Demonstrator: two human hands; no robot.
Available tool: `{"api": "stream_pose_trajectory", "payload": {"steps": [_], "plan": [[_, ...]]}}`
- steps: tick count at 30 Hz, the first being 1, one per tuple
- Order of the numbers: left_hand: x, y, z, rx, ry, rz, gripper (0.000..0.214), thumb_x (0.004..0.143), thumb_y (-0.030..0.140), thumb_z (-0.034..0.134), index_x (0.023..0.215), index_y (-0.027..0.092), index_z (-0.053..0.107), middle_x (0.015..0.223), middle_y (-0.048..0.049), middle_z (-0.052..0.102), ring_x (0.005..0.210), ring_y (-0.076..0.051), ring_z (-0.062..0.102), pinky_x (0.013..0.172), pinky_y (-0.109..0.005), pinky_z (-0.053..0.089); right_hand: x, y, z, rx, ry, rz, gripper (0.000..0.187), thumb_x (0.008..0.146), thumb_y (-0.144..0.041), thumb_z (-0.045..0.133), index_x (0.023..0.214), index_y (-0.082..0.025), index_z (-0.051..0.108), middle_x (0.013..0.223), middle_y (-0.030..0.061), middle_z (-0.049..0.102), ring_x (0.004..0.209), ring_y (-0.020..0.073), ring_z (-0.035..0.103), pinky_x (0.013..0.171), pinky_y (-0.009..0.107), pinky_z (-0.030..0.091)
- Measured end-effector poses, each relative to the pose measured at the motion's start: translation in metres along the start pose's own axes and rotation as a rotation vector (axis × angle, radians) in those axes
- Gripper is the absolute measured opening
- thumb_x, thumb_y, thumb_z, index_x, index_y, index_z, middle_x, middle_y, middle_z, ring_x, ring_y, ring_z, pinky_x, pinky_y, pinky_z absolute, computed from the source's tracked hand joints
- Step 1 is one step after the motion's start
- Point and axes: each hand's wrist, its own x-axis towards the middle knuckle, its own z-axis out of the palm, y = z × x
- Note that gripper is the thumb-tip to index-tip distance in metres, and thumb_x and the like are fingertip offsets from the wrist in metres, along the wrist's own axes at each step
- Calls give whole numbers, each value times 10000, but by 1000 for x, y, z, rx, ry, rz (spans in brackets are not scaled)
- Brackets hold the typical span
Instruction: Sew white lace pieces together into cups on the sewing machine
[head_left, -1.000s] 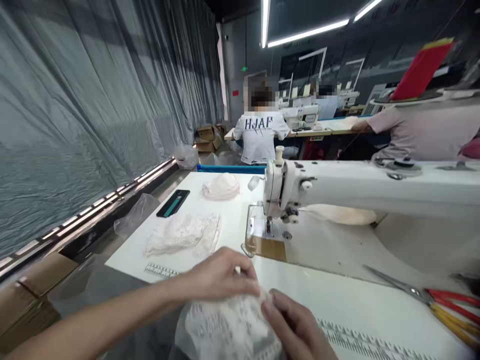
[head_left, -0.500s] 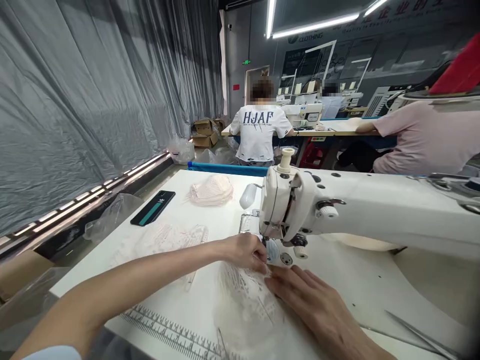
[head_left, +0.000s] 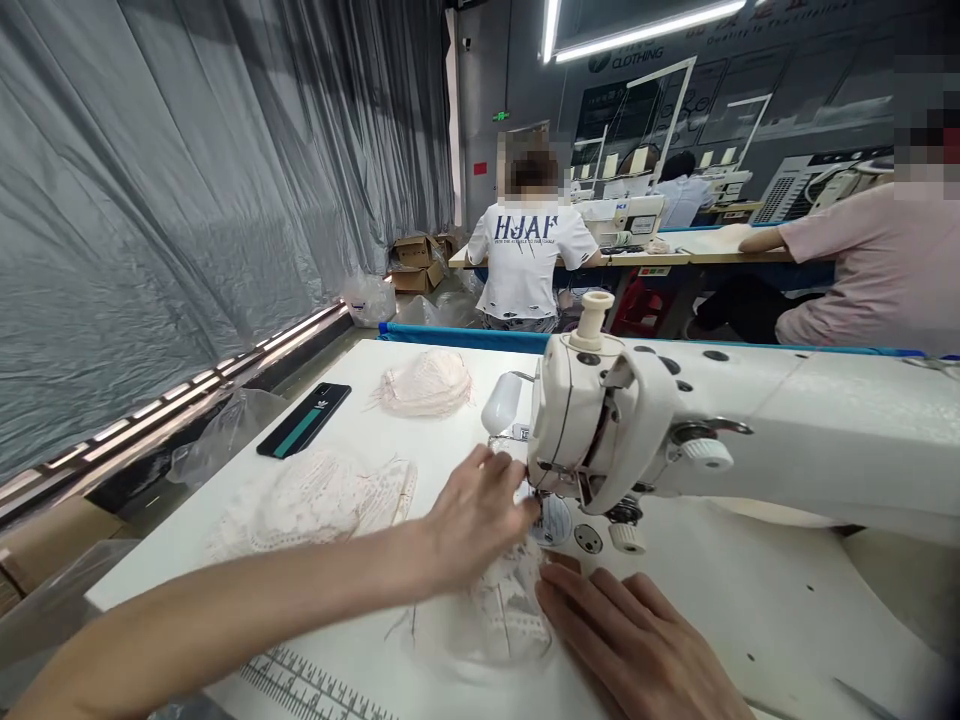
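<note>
A white sewing machine [head_left: 585,420] stands over the table, its needle area beside my left hand [head_left: 476,520]. The fingers of that hand are bent and drawn together at the presser foot; whatever they pinch is hidden. Pale pink lace fabric [head_left: 510,610] lies bunched below the needle, partly under my left hand. My right hand [head_left: 630,630] rests flat on the table with fingers stretched out, its fingertips at the right edge of the lace.
More lace pieces [head_left: 315,500] lie at the left, with another lace bundle [head_left: 426,382] behind. A dark phone [head_left: 304,420] sits near the left edge. A ruler [head_left: 307,685] runs along the front. Scissors [head_left: 870,698] show at lower right. Co-workers [head_left: 525,260] sit beyond.
My left hand has turned and lifted somewhat, its fingers still at the needle. The lace has shifted and bunched closer to the machine. My right hand lies slightly lower. The view has shifted.
</note>
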Motion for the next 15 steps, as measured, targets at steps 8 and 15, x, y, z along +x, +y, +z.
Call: {"api": "stream_pose_trajectory", "payload": {"steps": [8,15], "plan": [[-20,12,16,101,67,130,71,786,85,558,741,140,557,831,-33,580,760,-177,544,714,-340,399,12,-8,-4,-1,114,59,312,961,-266,369,1096,-151,626,1089,95,670,878,194,598,644,297,406],[4,-23,20,52,105,260,145,805,266,621,744,143,574,924,-45,604,787,-139,572,935,-319,363,14,-2,-1,-104,103,55,471,955,-454,357,1114,-100,624,1100,97,677,792,183,614,648,290,417]]}}
